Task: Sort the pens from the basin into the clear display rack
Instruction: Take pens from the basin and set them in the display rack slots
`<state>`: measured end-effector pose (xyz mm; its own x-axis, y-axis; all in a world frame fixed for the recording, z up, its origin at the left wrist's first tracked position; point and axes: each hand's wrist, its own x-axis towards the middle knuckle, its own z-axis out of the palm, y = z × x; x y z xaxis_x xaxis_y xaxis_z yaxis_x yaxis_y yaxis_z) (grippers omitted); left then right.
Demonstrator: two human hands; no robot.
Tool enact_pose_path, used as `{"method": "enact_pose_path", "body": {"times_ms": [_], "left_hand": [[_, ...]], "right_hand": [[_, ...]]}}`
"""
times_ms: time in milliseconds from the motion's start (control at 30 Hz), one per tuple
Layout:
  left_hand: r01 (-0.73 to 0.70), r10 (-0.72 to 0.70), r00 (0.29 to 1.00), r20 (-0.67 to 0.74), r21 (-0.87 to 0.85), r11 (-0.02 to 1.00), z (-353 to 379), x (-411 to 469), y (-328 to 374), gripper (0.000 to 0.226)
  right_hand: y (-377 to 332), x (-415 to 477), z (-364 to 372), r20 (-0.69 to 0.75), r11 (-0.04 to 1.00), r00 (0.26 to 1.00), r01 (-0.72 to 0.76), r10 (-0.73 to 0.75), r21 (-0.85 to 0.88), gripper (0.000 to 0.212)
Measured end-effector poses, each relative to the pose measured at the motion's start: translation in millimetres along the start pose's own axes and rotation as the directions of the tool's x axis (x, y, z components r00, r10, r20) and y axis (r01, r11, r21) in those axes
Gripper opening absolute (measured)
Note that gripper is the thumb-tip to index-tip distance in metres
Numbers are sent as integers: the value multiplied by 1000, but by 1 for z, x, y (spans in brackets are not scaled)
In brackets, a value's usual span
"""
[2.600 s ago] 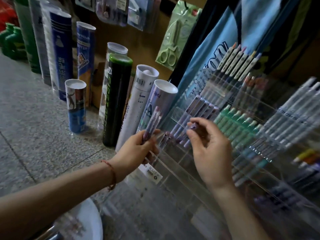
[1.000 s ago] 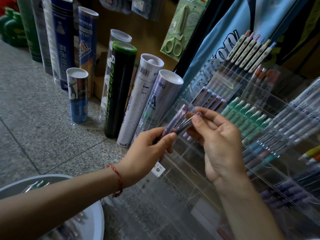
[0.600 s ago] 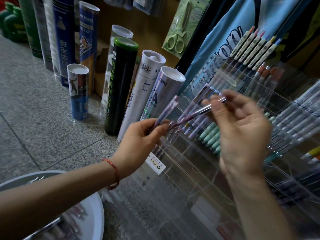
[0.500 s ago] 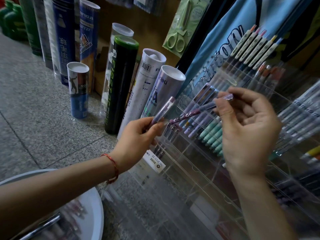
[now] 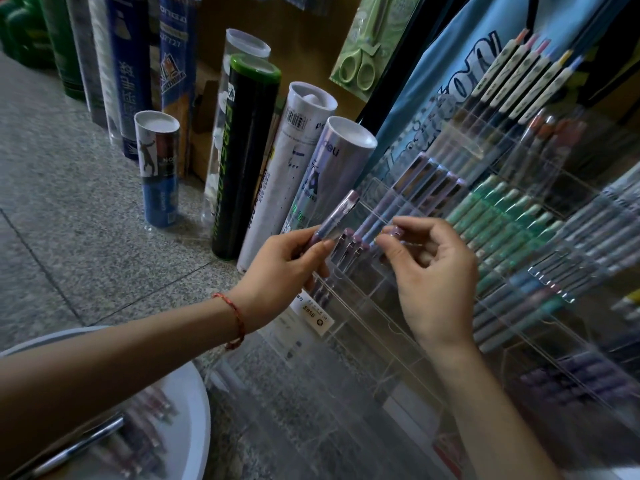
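Left hand (image 5: 282, 263) grips purple pen (image 5: 335, 221); right hand (image 5: 434, 271) curled.

Basin (image 5: 194, 407) near-left w/ pens (image 5: 145, 427), prob. several — rack (image 5: 398, 327) right.

**Background stock along the shop wall**

Grey speckled stone floor (image 5: 69, 209), tile seams visible. A row of tall cylindrical tubes stands on it against a brown wall panel (image 5: 304, 57). From the far left: green containers (image 5: 24, 32), a dark blue tube (image 5: 130, 74), a short blue-and-white tube (image 5: 157, 168) standing forward of the row, a clear tube (image 5: 239, 53), a black tube with green cap (image 5: 247, 154), a white tube with barcode (image 5: 287, 168) and a silvery tube (image 5: 329, 174), the last two leaning. Green packaged scissors (image 5: 363, 53) hang on the panel. Light blue printed fabric (image 5: 460, 64) hangs at upper right.
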<state>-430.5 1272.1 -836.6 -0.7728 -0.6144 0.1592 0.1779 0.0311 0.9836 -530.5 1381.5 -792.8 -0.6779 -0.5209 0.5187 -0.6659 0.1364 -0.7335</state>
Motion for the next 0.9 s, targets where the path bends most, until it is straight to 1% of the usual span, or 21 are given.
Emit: {"method": "enact_pose_path", "body": {"times_ms": [133, 200, 233, 300, 333, 433, 500, 600, 667, 733, 800, 900], "left_hand": [[3, -3, 1000, -8, -21, 1000, 1, 0, -1, 27], [0, -1, 1000, -11, -25, 1000, 1, 0, -1, 27], [3, -3, 1000, -10, -29, 1000, 1, 0, -1, 26], [5, -5, 1000, -6, -36, 999, 1, 0, -1, 25], [4, -4, 1000, -4, -36, 999, 1, 0, -1, 25], [-2, 2, 1000, 3, -34, 999, 0, 1, -2, 25], [-3, 4, 1000, 3, -41, 999, 0, 1, -3, 27], [-11, 12, 1000, 1, -52, 999, 0, 1, -4, 26], [-19, 19, 1000, 0, -57, 998, 0, 2, -5, 25], [-20, 19, 1000, -3, -66, 998, 0, 2, -5, 26], [-24, 23, 1000, -6, -65, 998, 0, 2, -6, 26], [-33, 32, 999, -13, -53, 998, 0, 2, -5, 28]], "right_hand": [[7, -1, 5, 127, 997, 990, -46, 55, -69, 31], [8, 3, 5, 146, 995, 985, -89, 93, -38, 31], [7, 5, 3, 146, 992, 982, -123, 121, 4, 28], [6, 9, 0, 107, 976, 980, -180, 167, 126, 23], [5, 9, -1, 67, 969, 983, -178, 169, 171, 21], [2, 3, 0, -27, 978, 996, -75, 81, 196, 15], [2, 2, 1, -32, 988, 999, -21, 27, 155, 14], [5, 4, 1, -7, 994, 1000, -4, 4, 110, 14], [6, 3, 2, 67, 998, 998, 5, -9, 62, 17], [7, 1, 3, 142, 998, 989, 37, -30, -43, 22], [8, 2, 2, 175, 996, 985, 13, 3, -90, 25], [7, 4, 3, 250, 978, 961, -68, 118, -198, 30]]}}
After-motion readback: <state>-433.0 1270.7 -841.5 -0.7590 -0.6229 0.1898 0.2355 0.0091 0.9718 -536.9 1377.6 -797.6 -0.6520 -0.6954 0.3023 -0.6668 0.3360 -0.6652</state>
